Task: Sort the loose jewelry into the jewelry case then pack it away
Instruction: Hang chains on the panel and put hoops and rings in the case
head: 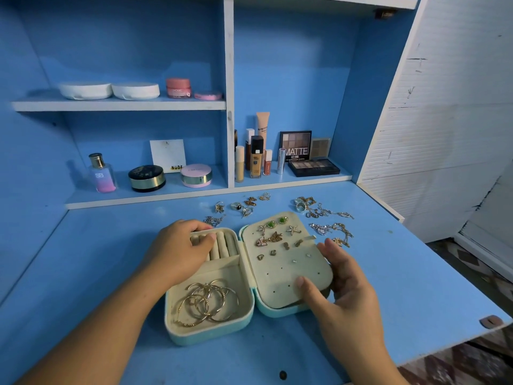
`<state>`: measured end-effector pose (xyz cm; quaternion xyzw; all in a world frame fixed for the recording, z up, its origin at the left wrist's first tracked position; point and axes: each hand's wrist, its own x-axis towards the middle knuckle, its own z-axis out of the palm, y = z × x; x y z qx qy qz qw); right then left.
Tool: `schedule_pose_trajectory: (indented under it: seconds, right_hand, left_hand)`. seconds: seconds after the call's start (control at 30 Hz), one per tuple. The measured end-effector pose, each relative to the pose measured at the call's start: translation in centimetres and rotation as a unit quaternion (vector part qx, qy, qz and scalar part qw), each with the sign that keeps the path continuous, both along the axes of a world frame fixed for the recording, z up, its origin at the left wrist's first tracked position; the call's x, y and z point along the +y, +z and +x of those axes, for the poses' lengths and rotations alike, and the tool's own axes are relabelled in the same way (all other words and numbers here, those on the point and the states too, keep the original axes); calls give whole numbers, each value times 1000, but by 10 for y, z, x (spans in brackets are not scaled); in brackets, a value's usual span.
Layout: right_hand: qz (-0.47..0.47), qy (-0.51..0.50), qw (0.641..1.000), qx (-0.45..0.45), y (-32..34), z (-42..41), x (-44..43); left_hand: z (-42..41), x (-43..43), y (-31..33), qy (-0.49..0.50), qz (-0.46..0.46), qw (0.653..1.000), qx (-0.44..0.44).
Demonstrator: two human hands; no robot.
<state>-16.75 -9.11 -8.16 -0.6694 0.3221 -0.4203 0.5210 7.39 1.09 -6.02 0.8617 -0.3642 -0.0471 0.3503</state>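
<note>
A small teal jewelry case point(213, 336) lies open on the blue desk. Its left half holds several gold hoops point(208, 302) and cream ring rolls point(224, 245). The right half carries a cream earring panel point(283, 276) with several earrings pinned on it. My left hand point(183, 251) rests on the ring rolls, fingers curled over them. My right hand point(341, 279) grips the panel's right edge, thumb on top. Loose rings point(238, 207) lie behind the case, and chains point(324, 212) lie behind it to the right.
Cosmetics fill the shelves behind: a perfume bottle point(101, 173), compacts point(195, 175), foundation bottles point(255, 159) and eyeshadow palettes point(313, 166). A white wall panel point(444, 134) bounds the right side. The desk's front right edge point(472, 343) drops to a patterned floor.
</note>
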Motion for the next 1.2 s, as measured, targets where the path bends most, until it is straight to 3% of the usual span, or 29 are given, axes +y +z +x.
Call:
schedule_pose_trajectory:
  seconds: [0.13, 0.3, 0.47, 0.6, 0.73, 0.87, 0.97, 1.2]
  right_hand:
    - [24, -57, 997, 48, 0, 0, 4]
    - [-91, -57, 971, 214, 13, 0, 4]
    - [-130, -50, 956, 259, 21, -2, 9]
    - [-186, -52, 906, 377, 21, -3, 13]
    - [-248, -56, 902, 349, 15, -9, 11]
    - [-223, -18, 915, 337, 29, -17, -27]
    - [-247, -47, 890, 382, 35, -16, -71]
    - [-279, 26, 839, 467, 49, 18, -140]
  left_hand:
    - [-1, 0, 1, 1, 0, 1000, 8]
    - [-2, 0, 2, -1, -1, 1000, 11]
    - [-4, 1, 4, 0, 1, 1000, 14]
    - [-5, 0, 5, -2, 7, 1000, 11]
    - [-5, 1, 5, 1, 4, 1000, 15]
    - [-6, 1, 5, 0, 1, 1000, 19]
    - [-5, 1, 5, 2, 2, 1000, 16]
    - [-5, 1, 5, 2, 2, 1000, 16]
